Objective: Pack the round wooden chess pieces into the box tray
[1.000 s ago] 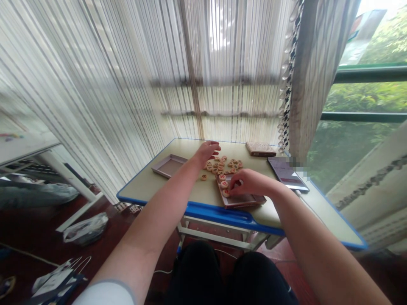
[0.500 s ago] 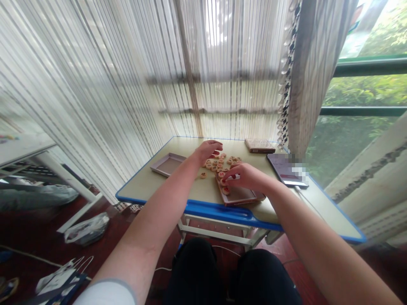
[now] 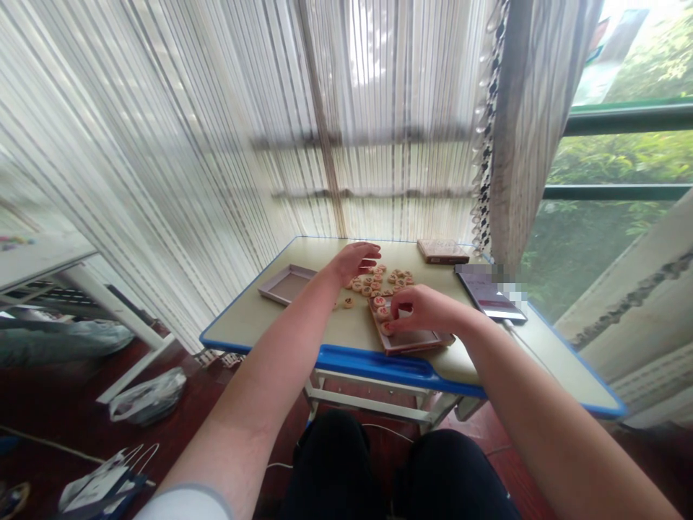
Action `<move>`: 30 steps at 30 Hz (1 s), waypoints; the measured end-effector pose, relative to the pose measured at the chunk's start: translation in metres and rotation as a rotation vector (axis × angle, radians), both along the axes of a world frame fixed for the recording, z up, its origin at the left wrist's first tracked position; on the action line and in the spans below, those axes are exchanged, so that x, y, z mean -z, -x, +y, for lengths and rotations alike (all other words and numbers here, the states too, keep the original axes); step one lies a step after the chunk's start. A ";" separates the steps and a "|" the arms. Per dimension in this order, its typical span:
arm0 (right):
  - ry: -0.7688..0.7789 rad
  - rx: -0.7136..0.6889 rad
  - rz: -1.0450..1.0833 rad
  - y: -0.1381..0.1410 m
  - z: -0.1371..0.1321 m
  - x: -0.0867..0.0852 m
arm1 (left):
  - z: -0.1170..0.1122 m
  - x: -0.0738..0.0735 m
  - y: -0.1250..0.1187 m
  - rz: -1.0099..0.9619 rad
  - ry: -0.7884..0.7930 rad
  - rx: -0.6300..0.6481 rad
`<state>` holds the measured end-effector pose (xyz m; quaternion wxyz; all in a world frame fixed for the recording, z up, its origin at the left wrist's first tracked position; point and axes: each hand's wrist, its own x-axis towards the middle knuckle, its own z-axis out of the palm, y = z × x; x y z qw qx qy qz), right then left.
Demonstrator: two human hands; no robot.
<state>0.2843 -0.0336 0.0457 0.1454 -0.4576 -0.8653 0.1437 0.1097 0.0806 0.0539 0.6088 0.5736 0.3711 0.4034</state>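
Note:
Several round wooden chess pieces [image 3: 390, 278] with red marks lie in a loose pile on the cream table [image 3: 303, 318]. My left hand [image 3: 354, 258] hovers over the pile's far left side, fingers stretched out and apart. My right hand [image 3: 419, 309] rests in the near brown tray [image 3: 419, 339], fingers pinched together at a piece beside a short row of pieces [image 3: 382, 313] along the tray's left edge. Whether a piece is gripped is hidden by the fingers.
A second, empty tray [image 3: 286, 283] sits at the table's left. A wooden box [image 3: 442, 251] stands at the back right, a dark phone [image 3: 490, 296] beside it. Curtains hang behind the table. Bags lie on the floor at left.
My right hand lifted off the tray half a second ago and has come back down onto the tray's left side. My left hand has stayed over the pile.

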 end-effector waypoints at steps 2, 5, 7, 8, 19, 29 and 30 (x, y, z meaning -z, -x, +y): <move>0.012 -0.020 -0.042 0.002 -0.003 0.000 | 0.001 0.000 0.000 -0.004 -0.003 0.007; 0.033 -0.035 -0.067 0.004 -0.006 0.000 | 0.001 0.000 0.000 -0.005 -0.005 0.019; 0.067 -0.017 -0.072 0.005 -0.007 -0.001 | 0.000 -0.001 0.000 0.002 0.000 0.019; 0.086 -0.010 -0.071 0.005 -0.007 -0.001 | -0.001 -0.002 0.000 0.007 0.004 0.017; 0.089 -0.090 0.052 0.006 -0.007 -0.003 | 0.006 0.001 0.008 0.441 -0.363 -0.308; -0.269 0.275 0.107 -0.017 0.022 0.012 | 0.023 0.001 0.041 1.121 -0.440 -0.441; -0.268 0.290 0.083 -0.019 0.026 0.016 | 0.023 0.001 0.041 1.182 -0.420 -0.446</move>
